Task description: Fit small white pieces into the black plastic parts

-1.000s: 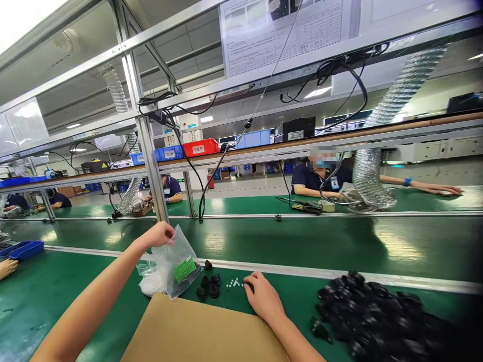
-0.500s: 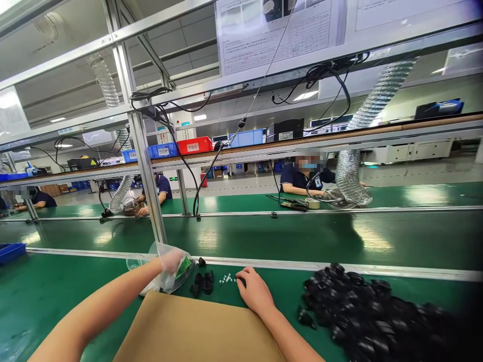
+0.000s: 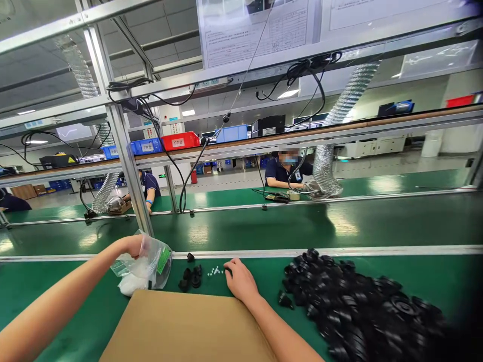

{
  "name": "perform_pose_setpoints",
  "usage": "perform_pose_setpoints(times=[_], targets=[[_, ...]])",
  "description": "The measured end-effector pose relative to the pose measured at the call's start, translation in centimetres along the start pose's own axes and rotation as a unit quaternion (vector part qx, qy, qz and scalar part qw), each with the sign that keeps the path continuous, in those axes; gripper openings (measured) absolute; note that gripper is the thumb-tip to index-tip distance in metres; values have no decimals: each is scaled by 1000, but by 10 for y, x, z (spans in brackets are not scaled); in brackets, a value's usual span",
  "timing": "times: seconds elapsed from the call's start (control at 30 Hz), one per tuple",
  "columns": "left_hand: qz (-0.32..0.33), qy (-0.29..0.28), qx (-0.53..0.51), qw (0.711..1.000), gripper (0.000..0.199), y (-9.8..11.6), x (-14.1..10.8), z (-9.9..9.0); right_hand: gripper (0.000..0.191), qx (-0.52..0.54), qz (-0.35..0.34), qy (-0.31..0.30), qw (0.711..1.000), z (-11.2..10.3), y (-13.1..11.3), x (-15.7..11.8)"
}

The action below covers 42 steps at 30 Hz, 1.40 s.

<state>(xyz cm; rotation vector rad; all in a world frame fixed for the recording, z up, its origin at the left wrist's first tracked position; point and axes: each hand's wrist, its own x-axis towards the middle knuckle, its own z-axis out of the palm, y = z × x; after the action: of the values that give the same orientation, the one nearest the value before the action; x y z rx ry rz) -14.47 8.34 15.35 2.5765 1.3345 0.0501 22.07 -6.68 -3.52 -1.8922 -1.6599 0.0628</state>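
Note:
My left hand (image 3: 135, 246) is at the mouth of a clear plastic bag (image 3: 153, 251), its fingers closed on the film and partly behind it. White material (image 3: 132, 282) fills the bag's bottom, and a green label (image 3: 163, 260) shows on its side. My right hand (image 3: 241, 281) rests on the green bench, thumb and fingers loosely curved and apart, holding nothing visible. Its fingertips are beside several tiny white pieces (image 3: 216, 271). Left of these stand several small black plastic parts (image 3: 191, 278), with a single black part (image 3: 190, 257) behind them.
A brown cardboard sheet or box (image 3: 188, 327) lies in front of me, under my right forearm. A large heap of black parts (image 3: 350, 306) covers the right side. A metal post (image 3: 130, 171) rises behind the bag. Across the bench sits a co-worker (image 3: 289, 168) near a flexible duct (image 3: 326, 168).
My left hand has drawn back leftward from inside the bag to its mouth, and the bag stands more upright. My right hand stays by the white pieces. The camera view has turned right.

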Motion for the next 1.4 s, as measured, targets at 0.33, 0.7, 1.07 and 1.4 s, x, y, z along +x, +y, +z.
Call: perform_pose_setpoints(times=[0.33,0.7,1.07,1.4], targets=[[37,80,-8,996,21,68,-16,-18,30,9,56,10,998,1,2,2],[193,29,-37,980,19,198,107,174,8,-19,42,-4,999,-12,6,-2],[192,71,-94,974,27,172,114,194,7,5,43,-58,997,-33,23,4],[182,91,-73,976,23,171,112,191,11,-27,59,-60,996,-33,20,2]])
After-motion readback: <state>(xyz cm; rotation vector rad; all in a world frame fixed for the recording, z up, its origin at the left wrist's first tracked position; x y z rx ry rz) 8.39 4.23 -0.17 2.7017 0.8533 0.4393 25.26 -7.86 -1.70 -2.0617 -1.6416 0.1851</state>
